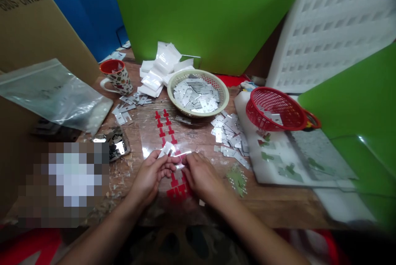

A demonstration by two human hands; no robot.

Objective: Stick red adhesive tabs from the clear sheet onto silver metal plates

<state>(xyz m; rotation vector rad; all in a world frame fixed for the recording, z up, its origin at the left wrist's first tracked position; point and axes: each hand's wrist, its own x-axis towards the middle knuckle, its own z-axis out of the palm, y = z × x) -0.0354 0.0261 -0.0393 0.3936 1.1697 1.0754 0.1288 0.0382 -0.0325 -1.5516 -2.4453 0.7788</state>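
My left hand (151, 173) has its fingers closed around a small silver metal plate (166, 149) with a slot in it. Close beside it, my right hand (201, 174) is pinched at the fingertips, and whatever it grips is hidden or too small to name. Both hands are above a clear plastic sheet (147, 135) bearing rows of red T-shaped stickers (162, 132). To the right of my right hand lies a bunch of green cut-out pieces (237, 179). Loose metal plates (230, 131) form a pile beyond it.
A cream basket (225, 95) full of metal plates stands ahead, with white packets (161, 67) behind. At left are a patterned mug (120, 81), a plastic bag (58, 95) and a phone-like dark tray (116, 144). A red basket (276, 106) rests on white foam (256, 162) at right.
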